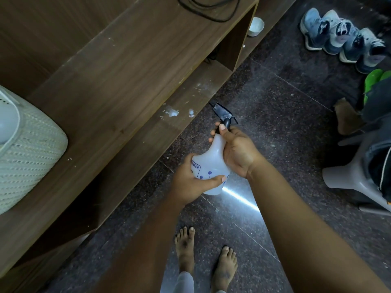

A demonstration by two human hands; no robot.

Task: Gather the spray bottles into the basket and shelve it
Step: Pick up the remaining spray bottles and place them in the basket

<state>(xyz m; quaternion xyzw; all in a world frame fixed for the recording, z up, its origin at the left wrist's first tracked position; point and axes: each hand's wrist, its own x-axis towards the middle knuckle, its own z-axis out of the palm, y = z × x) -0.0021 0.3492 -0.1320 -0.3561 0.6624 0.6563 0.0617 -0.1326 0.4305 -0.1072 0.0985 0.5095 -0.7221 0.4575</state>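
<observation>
Translucent white plastic fills the middle of the view: a spray bottle [211,163] with a black trigger head and small blue flower prints, held in the air over the dark speckled stone floor [275,115], nozzle pointing away toward the wooden unit. Both hands are on it, close together but each with its own grip: the left hand [194,182] cups the fat base, thumb laid across the printed front, while the right hand [237,153] wraps the narrow neck just under the trigger, thumb pressed up near the black collar. Over on the far left, a white woven basket [31,153] sits on the top of the wooden shelf unit [118,66], well apart from the bottle, with something pale and rounded showing inside it, too cut off at the edge to name. A black cable [211,9] loops across the wood at the top. Lower down, a white bowl [256,26] rests in an open compartment, and white smudges dot the lower ledge near the nozzle. At the right, blue and grey sneakers [342,37] line up on the floor, above a grey plastic stool [347,176] heaped with dark fabric. Two bare feet [205,256] stand below the bottle
</observation>
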